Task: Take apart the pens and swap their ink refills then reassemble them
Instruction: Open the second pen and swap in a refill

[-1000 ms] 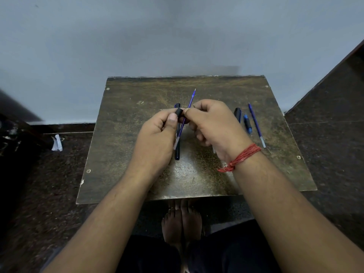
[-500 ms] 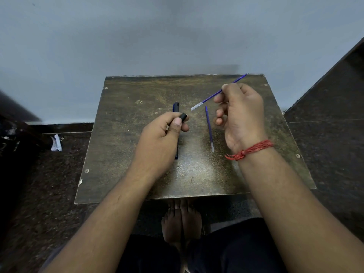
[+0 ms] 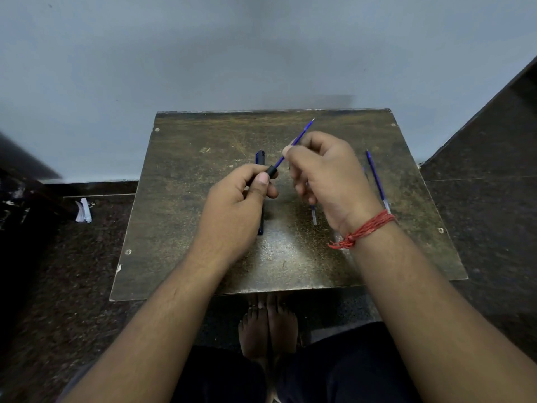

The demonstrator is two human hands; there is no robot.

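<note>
Left hand (image 3: 232,205): black pen barrel (image 3: 270,171) was gripped, open end up | Right hand (image 3: 325,173): blue ink refill (image 3: 300,134) was pinched, lower end at the barrel mouth (depth of insertion could not be told) | Table (image 3: 180,199): second refill (image 3: 376,178) was noted at right, another pen (image 3: 259,157) behind the left hand.

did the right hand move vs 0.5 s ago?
Yes. The right hand came down and left from near the brown wooden table's far edge, bringing its thin blue ink refill to the black pen barrel.
</note>
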